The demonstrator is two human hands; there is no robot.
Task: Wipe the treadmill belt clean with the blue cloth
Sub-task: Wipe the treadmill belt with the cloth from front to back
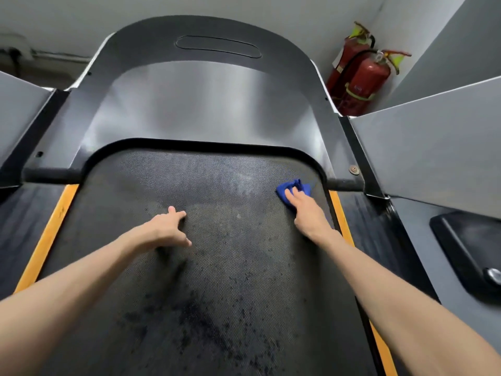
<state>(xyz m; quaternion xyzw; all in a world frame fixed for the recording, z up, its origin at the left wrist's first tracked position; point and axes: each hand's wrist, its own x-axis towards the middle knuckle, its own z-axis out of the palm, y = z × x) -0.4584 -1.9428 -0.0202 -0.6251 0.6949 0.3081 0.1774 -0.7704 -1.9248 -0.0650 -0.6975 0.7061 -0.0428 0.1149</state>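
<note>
**Both hands down on a spotted treadmill belt**

Pale walls [244,6] closing in a narrow corner of the room, with grey side panels [433,147] rising left and right of the machine. Filling most of the view: the treadmill belt [230,267], dark and finely textured, dusty grey toward its far end and speckled with black blotches in the near middle. Bordered on each side by an orange strip [48,234] and, beyond that, dark ribbed foot rails [16,240]. Capped at the far end by a broad black motor hood [206,104], glossy and streaked with reflected light. Tucked in the corner at far right, two red fire extinguishers [366,82] standing side by side. At lower right, a black tray-like fitting [466,248] on the grey panel.

Left hand [165,229] flat near the belt's centre, fingers spread, holding nothing. Right hand [306,207] near the far right corner of the belt, fingers pressed together on top of the blue cloth [287,189], pinning it flat against the belt just inside the right orange strip.
</note>
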